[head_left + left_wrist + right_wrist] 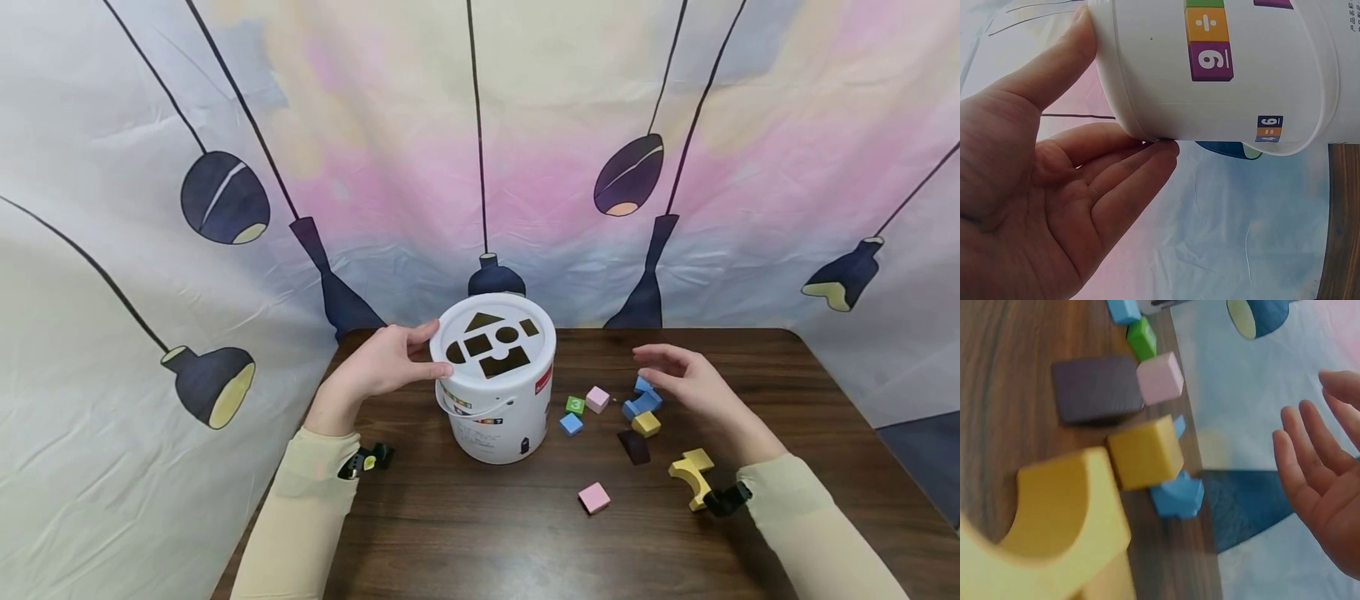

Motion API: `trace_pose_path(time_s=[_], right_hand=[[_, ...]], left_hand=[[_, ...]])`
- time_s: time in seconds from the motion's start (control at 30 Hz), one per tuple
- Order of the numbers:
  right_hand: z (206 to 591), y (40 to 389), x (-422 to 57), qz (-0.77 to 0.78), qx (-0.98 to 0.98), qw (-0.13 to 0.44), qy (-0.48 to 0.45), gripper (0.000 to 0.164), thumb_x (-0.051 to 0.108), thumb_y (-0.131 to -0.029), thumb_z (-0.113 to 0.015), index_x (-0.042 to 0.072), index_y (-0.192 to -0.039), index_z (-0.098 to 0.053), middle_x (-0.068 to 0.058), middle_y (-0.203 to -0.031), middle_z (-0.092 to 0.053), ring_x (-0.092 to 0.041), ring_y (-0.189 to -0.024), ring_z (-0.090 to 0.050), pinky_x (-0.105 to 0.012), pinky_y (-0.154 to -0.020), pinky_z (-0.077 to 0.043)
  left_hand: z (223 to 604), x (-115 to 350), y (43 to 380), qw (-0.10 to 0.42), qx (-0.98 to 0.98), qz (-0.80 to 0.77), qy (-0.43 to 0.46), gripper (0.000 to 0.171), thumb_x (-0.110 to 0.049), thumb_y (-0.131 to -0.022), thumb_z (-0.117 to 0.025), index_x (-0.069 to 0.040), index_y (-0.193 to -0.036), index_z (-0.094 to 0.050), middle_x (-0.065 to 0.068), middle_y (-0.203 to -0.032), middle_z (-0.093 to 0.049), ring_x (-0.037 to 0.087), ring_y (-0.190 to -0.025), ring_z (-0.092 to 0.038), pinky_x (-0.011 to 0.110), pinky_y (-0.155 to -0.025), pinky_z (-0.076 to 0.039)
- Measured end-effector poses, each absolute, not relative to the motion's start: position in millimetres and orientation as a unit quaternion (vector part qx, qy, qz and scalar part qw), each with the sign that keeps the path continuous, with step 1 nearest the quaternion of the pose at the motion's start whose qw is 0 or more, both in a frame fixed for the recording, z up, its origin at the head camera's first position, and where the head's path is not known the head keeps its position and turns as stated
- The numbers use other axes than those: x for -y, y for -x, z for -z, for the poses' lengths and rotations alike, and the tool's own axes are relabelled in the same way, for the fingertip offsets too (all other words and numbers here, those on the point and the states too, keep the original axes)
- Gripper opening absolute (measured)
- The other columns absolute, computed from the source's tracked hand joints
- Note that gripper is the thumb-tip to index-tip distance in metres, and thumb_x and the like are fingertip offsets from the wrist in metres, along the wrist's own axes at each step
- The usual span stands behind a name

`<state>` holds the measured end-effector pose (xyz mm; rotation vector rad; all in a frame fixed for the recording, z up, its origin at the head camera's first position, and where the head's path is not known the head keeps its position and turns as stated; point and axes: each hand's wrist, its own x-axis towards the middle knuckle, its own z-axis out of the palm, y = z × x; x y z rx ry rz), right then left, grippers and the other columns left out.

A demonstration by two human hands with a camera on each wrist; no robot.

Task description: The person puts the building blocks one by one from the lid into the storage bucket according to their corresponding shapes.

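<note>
A white lidded bucket (491, 429) with shape holes in its lid (491, 321) stands upright at the table's middle. My left hand (386, 360) holds it by the rim from the left; in the left wrist view the thumb and fingers (1141, 181) span the lid's edge. My right hand (686, 379) hovers with loosely bent fingers and nothing in them, over the blue blocks (640, 406). Around these lie a yellow block (646, 424), a pink block (597, 399), a green block marked 3 (575, 406), a small blue block (571, 425) and a dark block (634, 447).
Yellow arch-like blocks (692, 477) lie under my right wrist, and they loom large in the right wrist view. Another pink block (594, 498) sits nearer the table's front. Behind the brown wooden table (480, 533) hangs a cloth backdrop (390, 167) printed with lamps.
</note>
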<state>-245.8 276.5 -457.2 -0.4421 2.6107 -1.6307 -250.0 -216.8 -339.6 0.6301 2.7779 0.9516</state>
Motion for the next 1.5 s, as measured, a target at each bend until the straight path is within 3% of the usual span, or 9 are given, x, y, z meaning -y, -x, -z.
trace_pose_path(time_s=[0.13,0.37,0.77,1.0,1.2,1.5], right_hand=[[462.6,238.4,-290.4,0.517,-0.844,0.049,0.132,0.047,0.026,-0.107,-0.071,0.006,-0.148,-0.062,-0.019,-0.148,-0.061,-0.008,-0.116,-0.066,-0.026,-0.092,-0.057],[473.6,224.0,-321.8,0.484,-0.860,0.089,0.134,0.049,0.023,-0.104,-0.075,-0.001,-0.144,-0.063,-0.023,-0.139,-0.067,-0.010,-0.112,-0.069,-0.026,-0.089,-0.059],[495.2,210.7,-370.0,0.458,-0.856,0.178,0.162,0.047,0.015,-0.102,-0.074,-0.009,-0.141,-0.062,-0.026,-0.135,-0.068,-0.002,-0.107,-0.068,-0.025,-0.084,-0.058],[503.3,207.4,-379.1,0.484,-0.819,0.252,0.179,0.054,0.010,-0.099,-0.076,-0.016,-0.142,-0.055,-0.032,-0.135,-0.064,-0.011,-0.105,-0.072,-0.025,-0.087,-0.059],[507.4,202.9,-381.0,0.466,-0.823,0.258,0.196,0.059,0.009,-0.096,-0.080,-0.013,-0.145,-0.055,-0.027,-0.136,-0.064,-0.010,-0.105,-0.065,-0.027,-0.085,-0.058],[508.1,203.0,-376.9,0.429,-0.845,0.247,0.202,0.053,0.013,-0.093,-0.083,-0.007,-0.139,-0.063,-0.015,-0.129,-0.064,-0.008,-0.102,-0.058,-0.026,-0.084,-0.053]], left_hand=[[339.7,216.7,249.5,0.067,-0.922,-0.318,-0.209,0.089,-0.043,-0.093,-0.086,-0.004,-0.161,-0.044,0.010,-0.162,-0.046,0.029,-0.153,-0.039,0.051,-0.120,-0.040],[337.7,215.7,249.2,0.076,-0.923,-0.317,-0.205,0.090,-0.045,-0.093,-0.085,-0.006,-0.162,-0.042,0.009,-0.163,-0.044,0.029,-0.154,-0.038,0.052,-0.119,-0.041],[336.3,215.7,249.8,0.082,-0.924,-0.313,-0.206,0.092,-0.047,-0.093,-0.085,-0.006,-0.163,-0.041,0.009,-0.164,-0.043,0.029,-0.153,-0.039,0.051,-0.118,-0.042],[337.3,216.5,248.5,0.081,-0.922,-0.314,-0.210,0.092,-0.045,-0.093,-0.085,-0.005,-0.163,-0.040,0.011,-0.164,-0.043,0.028,-0.150,-0.044,0.050,-0.117,-0.044],[338.1,216.3,247.4,0.082,-0.923,-0.315,-0.206,0.092,-0.046,-0.093,-0.085,-0.006,-0.163,-0.040,0.011,-0.164,-0.044,0.028,-0.150,-0.044,0.050,-0.117,-0.044],[338.6,216.5,248.8,0.085,-0.920,-0.326,-0.202,0.092,-0.045,-0.093,-0.085,-0.005,-0.163,-0.040,0.010,-0.164,-0.043,0.028,-0.151,-0.043,0.050,-0.116,-0.044]])
